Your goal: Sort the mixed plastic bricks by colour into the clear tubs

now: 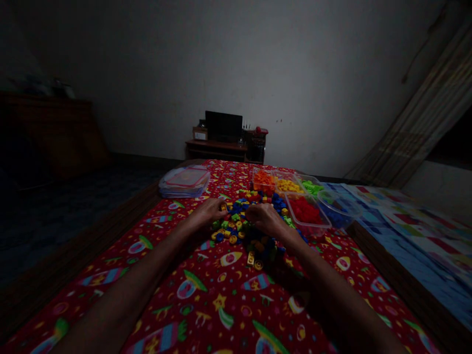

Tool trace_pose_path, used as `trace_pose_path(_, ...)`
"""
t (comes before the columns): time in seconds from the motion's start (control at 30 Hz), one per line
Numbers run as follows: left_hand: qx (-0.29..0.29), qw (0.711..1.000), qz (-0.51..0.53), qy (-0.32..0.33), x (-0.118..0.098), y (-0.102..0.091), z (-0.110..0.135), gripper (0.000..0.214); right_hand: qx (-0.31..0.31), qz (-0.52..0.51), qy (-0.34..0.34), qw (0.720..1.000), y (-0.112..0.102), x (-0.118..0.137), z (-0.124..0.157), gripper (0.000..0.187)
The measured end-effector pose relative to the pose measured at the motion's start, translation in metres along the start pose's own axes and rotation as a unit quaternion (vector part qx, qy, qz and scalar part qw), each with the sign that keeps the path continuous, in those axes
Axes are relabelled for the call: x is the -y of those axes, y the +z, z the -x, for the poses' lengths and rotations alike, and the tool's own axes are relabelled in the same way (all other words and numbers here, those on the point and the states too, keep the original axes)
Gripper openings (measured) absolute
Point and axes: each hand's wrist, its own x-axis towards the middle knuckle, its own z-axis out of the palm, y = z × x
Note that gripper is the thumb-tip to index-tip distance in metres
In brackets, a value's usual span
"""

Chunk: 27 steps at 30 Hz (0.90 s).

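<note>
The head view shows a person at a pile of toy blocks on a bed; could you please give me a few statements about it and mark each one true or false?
1. The left hand and the right hand are both at the pile of blocks. True.
2. The red blocks share a tub with the yellow blocks. False: the red blocks lie in their own clear tub.
3. A dark screen stands on a low wooden table by the far wall. True.
4. The stacked clear tubs lie to the right of the pile. False: they lie to its left, beyond the left hand.
</note>
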Motion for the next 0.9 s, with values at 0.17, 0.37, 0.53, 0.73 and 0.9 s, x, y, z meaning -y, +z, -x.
trace_pose_path(0.17, -0.066, 0.995, 0.071, -0.025, 0.003, 0.003, -0.003, 0.041, 0.051, 0.038, -0.038, 0.997, 0.002, 0.015, 0.005, 0.015)
trace_pose_path(0.37, -0.081, 0.990, 0.108, 0.035, 0.009, 0.023, -0.008, 0.038, 0.084, 0.129, -0.080, 0.985, 0.029, 0.026, 0.012, 0.018)
trace_pose_path(0.53, -0.079, 0.990, 0.109, 0.047, 0.007, 0.030, -0.006, 0.034, 0.103, 0.142, -0.077, 0.981, 0.026, 0.026, 0.018, 0.017)
trace_pose_path(0.73, -0.104, 0.990, 0.093, 0.017, 0.004, 0.021, -0.004, 0.026, 0.075, 0.106, -0.090, 0.987, 0.023, 0.010, 0.022, 0.019)
trace_pose_path(0.9, -0.097, 0.990, 0.090, -0.045, 0.000, -0.003, -0.001, 0.031, 0.055, 0.055, -0.069, 0.995, 0.022, 0.009, 0.012, 0.013)
